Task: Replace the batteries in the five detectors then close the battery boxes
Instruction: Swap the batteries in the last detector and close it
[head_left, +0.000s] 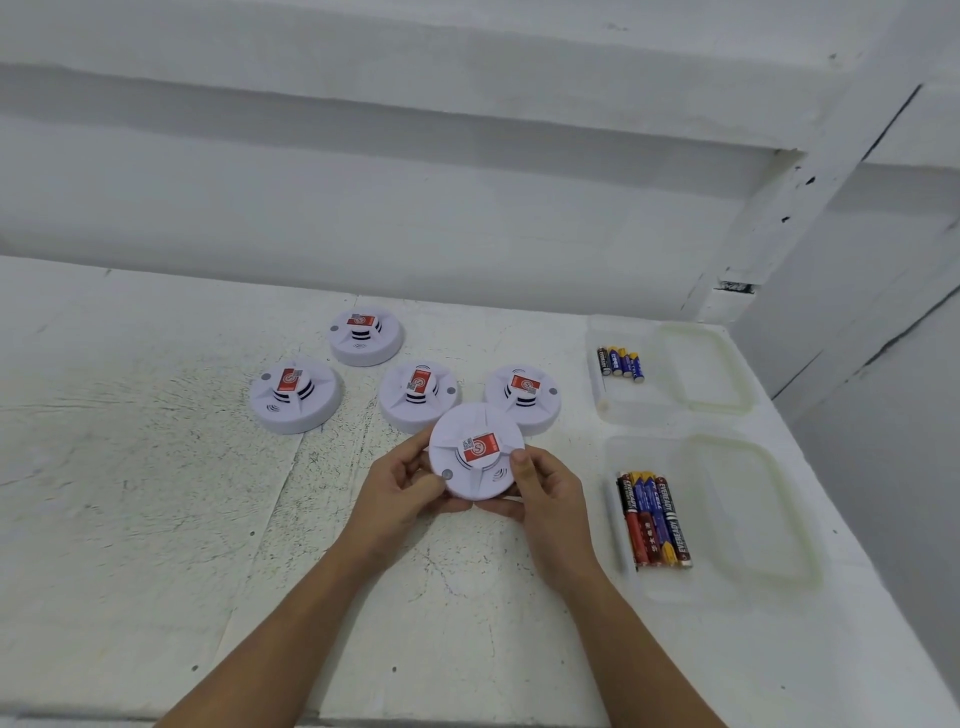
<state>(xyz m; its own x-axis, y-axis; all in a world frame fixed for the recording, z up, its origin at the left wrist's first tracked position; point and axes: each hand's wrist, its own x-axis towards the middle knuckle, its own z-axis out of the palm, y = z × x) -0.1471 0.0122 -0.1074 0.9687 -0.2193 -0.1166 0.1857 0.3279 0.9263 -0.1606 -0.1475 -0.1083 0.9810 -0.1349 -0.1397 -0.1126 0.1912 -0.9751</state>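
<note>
One smoke detector (475, 452) is gripped face-up above the table (156, 467), its rim clasped by the left hand (400, 483) and the right hand (545, 488). Four other detectors (295, 396) lie beyond, unopened as far as is shown; the work is judged barely begun.

White surface (156, 519), scuffed, speckled with dark marks, crossed by seams; white wall (415, 208) behind, stepped with a ledge; white post (831, 171) at far right, paint chipped; far container (701, 364) and near container (753, 519), clear plastic, along right side.
</note>
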